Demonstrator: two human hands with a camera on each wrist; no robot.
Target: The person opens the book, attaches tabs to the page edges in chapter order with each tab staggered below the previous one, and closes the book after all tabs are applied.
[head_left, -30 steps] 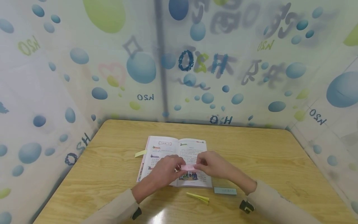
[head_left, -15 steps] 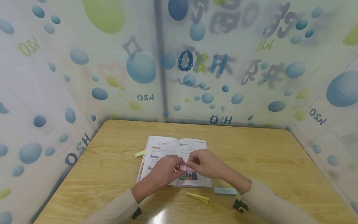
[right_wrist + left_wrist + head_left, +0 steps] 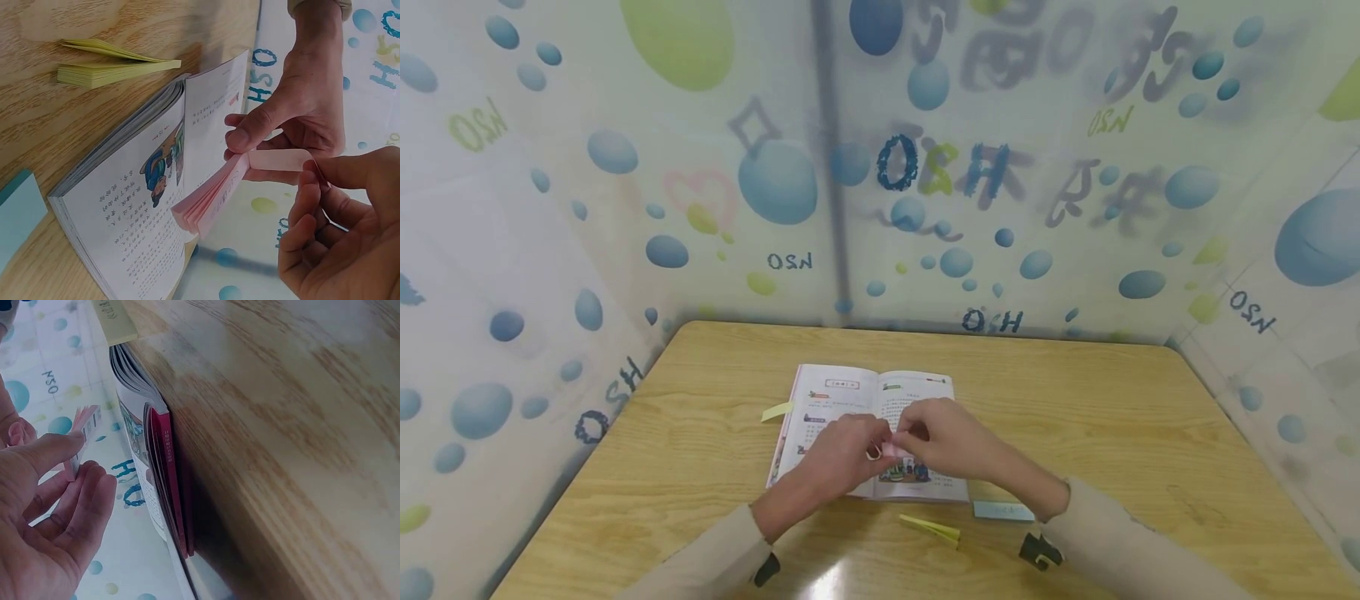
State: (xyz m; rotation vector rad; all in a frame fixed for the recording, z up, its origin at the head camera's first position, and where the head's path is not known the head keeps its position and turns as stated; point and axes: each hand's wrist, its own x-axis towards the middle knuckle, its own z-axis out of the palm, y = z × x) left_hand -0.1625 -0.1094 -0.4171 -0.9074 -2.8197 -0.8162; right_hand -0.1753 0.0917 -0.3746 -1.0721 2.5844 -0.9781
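A pink sticky note pad is pinched between the thumb and fingers of my left hand, over the open book. The right wrist view shows one pink sheet bent back from the pad, still joined at one end. Its free end is pinched by the thumb and index finger of my right hand. Both hands are close together above the right page. In the left wrist view the pad is seen from the side, apart from the book beneath.
A yellow sticky note pad, its top sheets lifted, lies in front of the book. Right of it is a light blue sticky note pad. A pale yellow strip sticks out from the book's left edge. Patterned curtains surround the wooden table.
My right hand has moved left toward my left hand, pulling back the pink sheet's end. The left hand has stayed in place holding the pad.
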